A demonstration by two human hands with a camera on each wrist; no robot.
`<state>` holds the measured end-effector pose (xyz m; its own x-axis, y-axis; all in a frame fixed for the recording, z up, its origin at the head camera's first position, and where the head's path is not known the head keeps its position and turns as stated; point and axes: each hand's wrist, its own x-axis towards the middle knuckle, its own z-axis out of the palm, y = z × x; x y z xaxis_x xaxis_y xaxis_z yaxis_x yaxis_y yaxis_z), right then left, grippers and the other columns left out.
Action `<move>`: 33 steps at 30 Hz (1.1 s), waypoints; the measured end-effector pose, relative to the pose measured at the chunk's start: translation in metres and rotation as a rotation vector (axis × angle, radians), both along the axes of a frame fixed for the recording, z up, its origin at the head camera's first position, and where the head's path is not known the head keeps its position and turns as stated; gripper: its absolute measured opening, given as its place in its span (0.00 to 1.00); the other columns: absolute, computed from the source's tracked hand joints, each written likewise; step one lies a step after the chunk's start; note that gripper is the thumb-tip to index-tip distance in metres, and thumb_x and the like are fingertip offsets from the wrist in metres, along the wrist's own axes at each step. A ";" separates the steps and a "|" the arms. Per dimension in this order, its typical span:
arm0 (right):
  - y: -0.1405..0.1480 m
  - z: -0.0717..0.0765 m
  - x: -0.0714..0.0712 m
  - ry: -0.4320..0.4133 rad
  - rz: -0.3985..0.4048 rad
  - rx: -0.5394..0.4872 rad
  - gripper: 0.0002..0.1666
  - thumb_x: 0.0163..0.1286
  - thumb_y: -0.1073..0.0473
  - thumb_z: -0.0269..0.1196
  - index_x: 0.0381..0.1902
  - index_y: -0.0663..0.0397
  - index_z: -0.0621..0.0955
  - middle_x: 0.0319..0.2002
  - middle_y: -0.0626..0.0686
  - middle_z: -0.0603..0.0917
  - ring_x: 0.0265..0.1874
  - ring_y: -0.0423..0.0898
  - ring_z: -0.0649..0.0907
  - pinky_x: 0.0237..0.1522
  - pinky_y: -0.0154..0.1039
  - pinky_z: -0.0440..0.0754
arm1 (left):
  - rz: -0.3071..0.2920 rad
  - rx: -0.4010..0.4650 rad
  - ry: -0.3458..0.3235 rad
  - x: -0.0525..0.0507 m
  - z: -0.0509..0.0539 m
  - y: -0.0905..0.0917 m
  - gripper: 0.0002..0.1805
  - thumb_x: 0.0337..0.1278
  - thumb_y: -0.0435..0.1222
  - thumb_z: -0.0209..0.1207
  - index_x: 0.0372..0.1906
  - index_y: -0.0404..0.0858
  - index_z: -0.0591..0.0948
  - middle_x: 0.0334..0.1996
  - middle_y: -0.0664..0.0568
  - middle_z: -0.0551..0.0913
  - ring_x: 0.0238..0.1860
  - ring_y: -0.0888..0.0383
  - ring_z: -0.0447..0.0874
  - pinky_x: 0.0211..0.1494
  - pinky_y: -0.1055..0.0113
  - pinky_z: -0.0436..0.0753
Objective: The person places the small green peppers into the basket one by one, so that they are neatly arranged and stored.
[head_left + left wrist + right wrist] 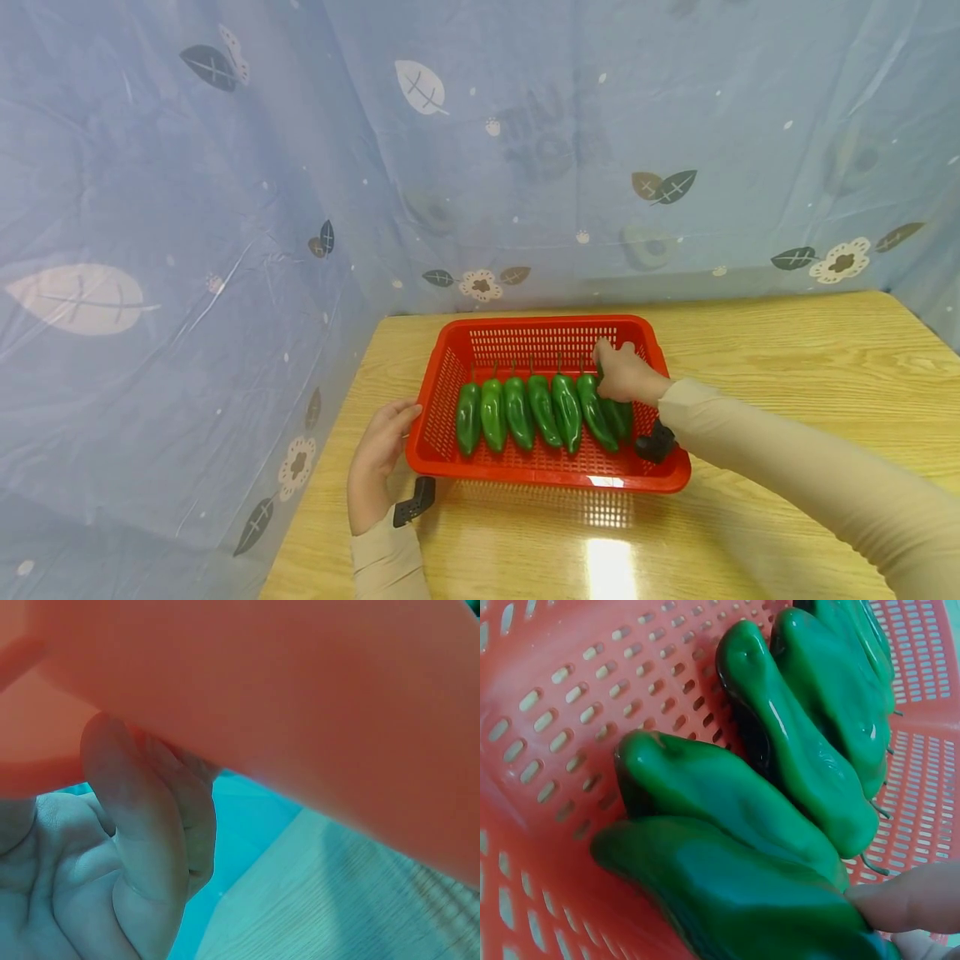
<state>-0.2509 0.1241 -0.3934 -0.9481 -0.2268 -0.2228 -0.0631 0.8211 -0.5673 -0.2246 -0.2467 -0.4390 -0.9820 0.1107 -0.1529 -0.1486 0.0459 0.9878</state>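
Observation:
A red plastic basket (540, 476) holds a row of several long green peppers (517, 412), lying side by side with their stems toward the back. At its left rim is my left hand (382, 442); in the left wrist view the bent fingers (142, 817) grip the rim from outside. My right hand (628, 377) reaches over the right side into the basket. Its thumb and finger pinch the stem end of the rightmost pepper (742, 892), which lies against its neighbour (720, 791). Part of that pepper is hidden by the hand in the head view.
Under the basket is a wood-grain table (795, 383). A blue patterned sheet (525, 167) hangs behind and along the left side. Slotted basket walls (922, 787) rise around the peppers.

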 end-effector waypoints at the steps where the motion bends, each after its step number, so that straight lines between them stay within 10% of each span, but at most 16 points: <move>1: 0.000 0.000 0.000 -0.002 0.005 0.007 0.22 0.54 0.72 0.58 0.47 0.65 0.64 0.45 0.74 0.63 0.19 0.48 0.69 0.22 0.37 0.68 | -0.001 0.001 -0.001 0.000 0.000 0.000 0.17 0.66 0.30 0.47 0.53 0.20 0.71 0.33 0.49 0.83 0.33 0.59 0.83 0.39 0.66 0.84; 33: 0.000 -0.018 -0.006 -0.073 0.014 0.047 0.19 0.54 0.73 0.55 0.45 0.66 0.66 0.42 0.70 0.70 0.33 0.54 0.71 0.29 0.39 0.73 | -0.029 0.024 -0.013 0.001 0.002 0.001 0.19 0.67 0.30 0.47 0.54 0.18 0.68 0.31 0.52 0.82 0.33 0.61 0.83 0.39 0.67 0.83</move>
